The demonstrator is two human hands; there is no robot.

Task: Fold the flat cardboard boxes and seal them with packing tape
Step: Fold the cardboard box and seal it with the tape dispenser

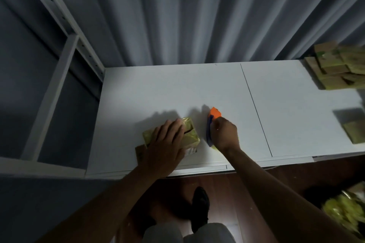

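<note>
A small cardboard box (190,134), wrapped in yellowish tape, sits near the front edge of the white table (197,89). My left hand (166,144) lies flat on top of the box with straight fingers, pressing it down. A brown flap (140,153) sticks out at the box's left under my wrist. Just right of the box, my right hand (225,136) grips an orange and blue tape dispenser (212,122), its orange end pointing away from me and resting on the table.
A pile of taped boxes (337,67) lies at the table's back right. One flat piece (355,131) sits at the right edge. More taped boxes (345,211) lie on the floor at the right. A white shelf frame (59,77) stands at the left, grey curtain behind.
</note>
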